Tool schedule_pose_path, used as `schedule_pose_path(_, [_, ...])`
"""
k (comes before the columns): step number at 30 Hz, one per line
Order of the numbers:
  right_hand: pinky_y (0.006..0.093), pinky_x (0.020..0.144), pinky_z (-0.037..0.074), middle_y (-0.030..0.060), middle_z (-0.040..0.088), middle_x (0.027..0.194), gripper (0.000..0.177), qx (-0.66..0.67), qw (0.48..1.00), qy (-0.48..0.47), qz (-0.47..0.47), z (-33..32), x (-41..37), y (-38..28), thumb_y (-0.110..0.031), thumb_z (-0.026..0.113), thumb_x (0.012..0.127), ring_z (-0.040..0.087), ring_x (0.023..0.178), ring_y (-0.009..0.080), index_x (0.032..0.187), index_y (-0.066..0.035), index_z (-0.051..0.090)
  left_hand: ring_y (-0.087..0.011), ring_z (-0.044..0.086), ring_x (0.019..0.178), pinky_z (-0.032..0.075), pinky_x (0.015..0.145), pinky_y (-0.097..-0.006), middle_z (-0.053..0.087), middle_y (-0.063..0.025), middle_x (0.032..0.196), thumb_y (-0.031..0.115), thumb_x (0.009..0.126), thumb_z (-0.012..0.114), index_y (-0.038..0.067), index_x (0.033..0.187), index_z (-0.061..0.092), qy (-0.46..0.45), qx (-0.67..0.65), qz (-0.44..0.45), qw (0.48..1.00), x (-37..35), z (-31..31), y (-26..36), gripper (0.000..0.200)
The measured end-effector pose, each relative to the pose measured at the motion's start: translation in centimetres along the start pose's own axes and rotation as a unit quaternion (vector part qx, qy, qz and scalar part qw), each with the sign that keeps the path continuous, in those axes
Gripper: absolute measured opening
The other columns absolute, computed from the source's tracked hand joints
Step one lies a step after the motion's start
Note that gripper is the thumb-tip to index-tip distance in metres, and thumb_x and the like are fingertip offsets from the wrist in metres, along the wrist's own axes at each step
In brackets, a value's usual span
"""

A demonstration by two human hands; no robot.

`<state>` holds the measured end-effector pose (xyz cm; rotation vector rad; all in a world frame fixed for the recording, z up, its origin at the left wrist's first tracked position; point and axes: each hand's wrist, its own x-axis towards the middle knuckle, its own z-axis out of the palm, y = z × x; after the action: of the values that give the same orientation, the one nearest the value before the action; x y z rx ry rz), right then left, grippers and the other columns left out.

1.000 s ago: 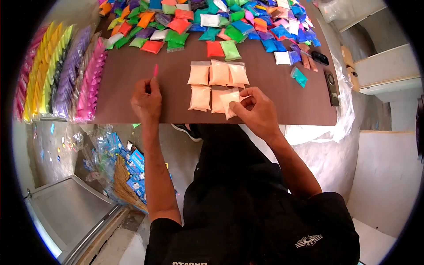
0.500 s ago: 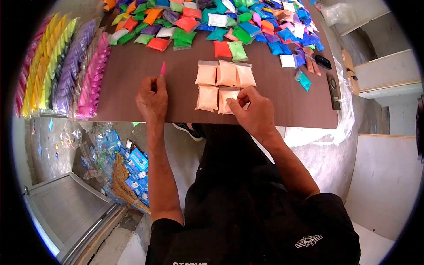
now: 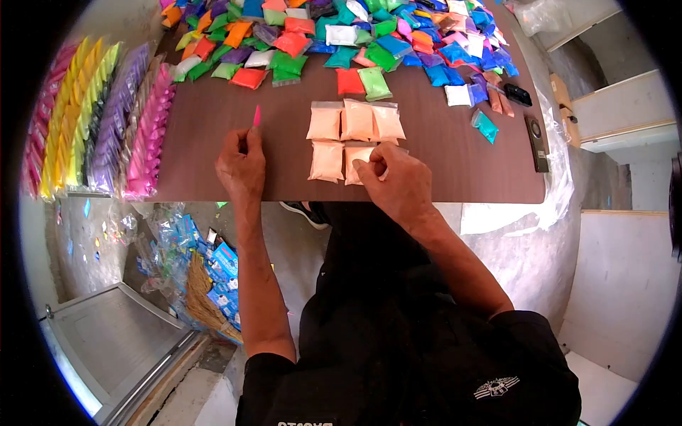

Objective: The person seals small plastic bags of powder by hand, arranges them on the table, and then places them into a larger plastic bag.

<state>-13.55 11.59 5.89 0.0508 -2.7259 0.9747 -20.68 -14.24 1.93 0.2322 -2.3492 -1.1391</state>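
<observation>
My left hand [image 3: 240, 165] is closed near the table's front edge, with a slim pink pointed piece [image 3: 256, 116] sticking up from between thumb and fingers. To its right lie peach-coloured packets in two rows, three in the back row, among them the back-left packet [image 3: 325, 121]. My right hand [image 3: 396, 177] is over the front row, thumb and forefinger pinched at the front-middle peach packet [image 3: 357, 153]. The front-left peach packet [image 3: 327, 161] lies flat beside it. A bit of clear film shows past my right knuckles; what lies under the palm is hidden.
A heap of small multicoloured packets [image 3: 291, 44] covers the back of the brown table [image 3: 213, 106]. Long strips of packets [image 3: 99, 121] stand at the left. A black device [image 3: 537, 144] lies near the right edge. On the floor are a straw broom [image 3: 202, 291] and blue wrappers.
The view has shifted slightly, so the table items sit a little differently in frame. My right hand stays at the front row, and film now shows beside its knuckles. My left hand holds its pose.
</observation>
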Motion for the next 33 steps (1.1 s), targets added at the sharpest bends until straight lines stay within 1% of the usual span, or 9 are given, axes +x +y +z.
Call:
schedule_pose_path(3, [0.0378, 0.062, 0.055, 0.0087, 0.07, 0.076, 0.024, -0.009, 1.0, -0.013, 0.008, -0.1, 0.0, -0.3, -0.025, 0.08, 0.088, 0.071, 0.068, 0.0248, 0.086, -0.007, 0.065, -0.0218, 0.067, 0.067, 0.053, 0.066, -0.038, 0.07, -0.013, 0.075, 0.02, 0.097, 0.073, 0.001, 0.095, 0.072, -0.002, 0.002, -0.005, 1.0, 0.0, 0.0, 0.1, 0.019])
schedule_pose_path(8, [0.038, 0.058, 0.053, 0.0082, 0.068, 0.074, 0.025, -0.01, 1.0, 0.0, -0.006, -0.1, -0.2, -0.2, -0.025, 0.08, 0.088, 0.069, 0.066, 0.0254, 0.083, -0.007, 0.064, -0.0209, 0.065, 0.067, 0.053, 0.065, -0.0384, 0.069, -0.0126, 0.074, 0.02, 0.096, 0.074, 0.001, 0.094, 0.072, -0.001, -0.015, 0.005, 1.0, 0.0, 0.0, 0.5, 0.019])
schedule_pose_path(11, [0.038, 0.056, 0.051, 0.0081, 0.066, 0.072, 0.026, -0.015, 0.999, 0.025, -0.028, -0.7, -0.6, 0.0, -0.026, 0.079, 0.089, 0.068, 0.063, 0.0257, 0.08, -0.007, 0.064, -0.0192, 0.065, 0.071, 0.052, 0.068, -0.0377, 0.069, -0.0147, 0.077, 0.021, 0.097, 0.073, -0.002, 0.094, 0.07, -0.017, -0.004, -0.009, 1.0, 0.1, -0.1, 0.4, 0.024])
schedule_pose_path(15, [0.0363, 0.053, 0.049, 0.0093, 0.064, 0.07, 0.022, 0.048, 0.996, 0.059, -0.048, -2.2, -1.3, 0.8, -0.02, 0.077, 0.091, 0.063, 0.057, 0.0246, 0.08, -0.005, 0.066, -0.0198, 0.063, 0.069, 0.052, 0.067, -0.0379, 0.068, -0.0155, 0.077, 0.019, 0.097, 0.073, -0.003, 0.091, 0.068, -0.014, 0.008, 0.005, 1.0, 0.1, 0.2, -0.2, 0.023])
schedule_pose_path(16, [0.0404, 0.056, 0.051, 0.0076, 0.067, 0.074, 0.021, 0.045, 0.997, 0.048, -0.035, -2.9, -1.5, 1.0, -0.022, 0.076, 0.092, 0.067, 0.062, 0.0287, 0.082, -0.007, 0.065, -0.0201, 0.062, 0.068, 0.052, 0.067, -0.0378, 0.067, -0.0155, 0.077, 0.018, 0.097, 0.073, -0.003, 0.09, 0.068, -0.009, 0.007, 0.012, 1.0, 0.1, 0.2, -0.1, 0.022])
schedule_pose_path(19, [0.0406, 0.056, 0.052, 0.0086, 0.068, 0.076, 0.018, 0.036, 0.997, 0.062, -0.012, -3.9, -2.2, 3.0, -0.019, 0.076, 0.091, 0.067, 0.063, 0.0296, 0.082, -0.007, 0.067, -0.0207, 0.063, 0.069, 0.052, 0.066, -0.0379, 0.068, -0.0156, 0.079, 0.018, 0.097, 0.073, -0.003, 0.091, 0.068, -0.022, 0.059, 0.026, 0.998, 0.2, -0.1, -0.2, 0.022])
schedule_pose_path(23, [0.0405, 0.058, 0.052, 0.0102, 0.069, 0.078, 0.016, 0.043, 0.996, 0.075, 0.02, -5.1, -2.8, 5.4, -0.018, 0.076, 0.091, 0.068, 0.064, 0.031, 0.083, -0.006, 0.068, -0.0225, 0.068, 0.067, 0.053, 0.064, -0.0381, 0.069, -0.0145, 0.075, 0.018, 0.097, 0.074, -0.001, 0.09, 0.069, 0.007, 0.024, 0.042, 0.999, 0.1, 0.5, -0.4, 0.02])
schedule_pose_path(28, [0.0408, 0.06, 0.054, 0.0127, 0.071, 0.08, 0.015, 0.045, 0.995, 0.068, 0.057, -6.2, -2.8, 7.4, -0.017, 0.075, 0.091, 0.07, 0.068, 0.0327, 0.084, -0.005, 0.07, -0.0241, 0.068, 0.066, 0.053, 0.062, -0.0391, 0.07, -0.0142, 0.075, 0.016, 0.097, 0.074, -0.001, 0.09, 0.069, -0.006, 0.069, 0.041, 0.997, 0.0, 0.5, -0.2, 0.019])
schedule_pose_path(33, [0.0414, 0.061, 0.055, 0.0144, 0.072, 0.083, 0.016, 0.057, 0.994, 0.081, 0.044, -6.0, -2.6, 9.1, -0.017, 0.075, 0.091, 0.071, 0.071, 0.034, 0.084, -0.004, 0.07, -0.0254, 0.067, 0.064, 0.053, 0.061, -0.0401, 0.07, -0.0142, 0.075, 0.015, 0.096, 0.074, -0.001, 0.091, 0.069, -0.005, 0.085, 0.06, 0.995, 0.0, 0.8, -0.1, 0.017])
